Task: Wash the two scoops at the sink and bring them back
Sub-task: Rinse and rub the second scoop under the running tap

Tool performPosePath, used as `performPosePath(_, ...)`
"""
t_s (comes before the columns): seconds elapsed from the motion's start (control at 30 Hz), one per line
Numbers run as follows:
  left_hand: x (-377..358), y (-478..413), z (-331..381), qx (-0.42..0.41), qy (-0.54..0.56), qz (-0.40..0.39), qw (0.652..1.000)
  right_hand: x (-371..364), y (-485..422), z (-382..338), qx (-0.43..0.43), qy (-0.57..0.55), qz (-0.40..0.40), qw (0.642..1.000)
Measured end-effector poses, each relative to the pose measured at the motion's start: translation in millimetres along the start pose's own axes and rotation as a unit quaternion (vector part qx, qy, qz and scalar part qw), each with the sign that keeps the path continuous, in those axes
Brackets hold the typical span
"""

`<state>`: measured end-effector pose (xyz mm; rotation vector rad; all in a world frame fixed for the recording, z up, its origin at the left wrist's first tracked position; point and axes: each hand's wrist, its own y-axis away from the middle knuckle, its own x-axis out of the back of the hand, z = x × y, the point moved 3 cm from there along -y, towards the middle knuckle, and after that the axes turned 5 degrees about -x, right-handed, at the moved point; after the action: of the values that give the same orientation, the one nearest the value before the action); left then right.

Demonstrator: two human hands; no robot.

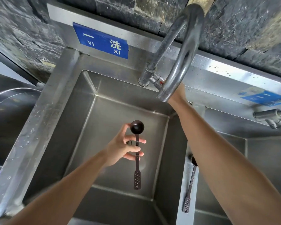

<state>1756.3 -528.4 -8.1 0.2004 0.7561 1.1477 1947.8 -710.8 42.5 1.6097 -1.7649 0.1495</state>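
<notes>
Steel everywhere: the sink [44, 120] is brushed stainless, its left rim beaded with droplets, the basin a dry-looking square well with creased corners. I see no water running, so I judge the washing has not yet begun and I am at the tap-opening step.

My left hand [120, 148] hovers over the middle of the basin with the first scoop [137, 153] pinched loosely between thumb and curled fingers, the other fingers spread. It is dark brown, matte, with a small round bowl at 12 o'clock, a ribbed slim stem and a flat perforated paddle at 6 o'clock.

At 1 o'clock from it curves the faucet [183, 51], a polished gooseneck. My right hand is hidden behind its spout, apparently at the valve; whether it is closed on anything I cannot tell.

The second scoop [189, 189] lies at 4 o'clock on the divider ridge [183, 215] between basins, bowl under my right forearm.

Next I would need flow started, then the bowl carried under the spout.
</notes>
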Motion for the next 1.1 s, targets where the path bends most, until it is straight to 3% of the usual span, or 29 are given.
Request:
performPosePath(0.2, -6.6, 16.4, -1.7, -0.008, 0.012, -0.005, 1.0, 2.9, 11.8, -12.2, -0.003, 0.118, 0.015, 0.993)
performPosePath(0.7, -21.7, 36.9, 15.1, -0.034, 0.055, 0.031, 0.997, -5.0, 21.1, -3.9, -0.126, -0.122, -0.003, 0.985)
performPosePath(0.77, -24.4, 38.3, 16.0, -0.033, 0.054, 0.038, 0.997, -4.9, 19.9, -4.1, -0.121, -0.08, 0.007, 0.989)
performPosePath(0.9, -26.9, 42.5, 16.6, -0.023, 0.048, 0.073, 0.996, -5.2, 14.7, -24.1, -0.035, 0.116, 0.038, 0.992)
performPosePath(1.1, -24.5, 53.3, 17.4, -0.014, 0.055, 0.087, 0.995, -11.1, 11.9, -38.2, -0.035, 0.092, 0.05, 0.994)
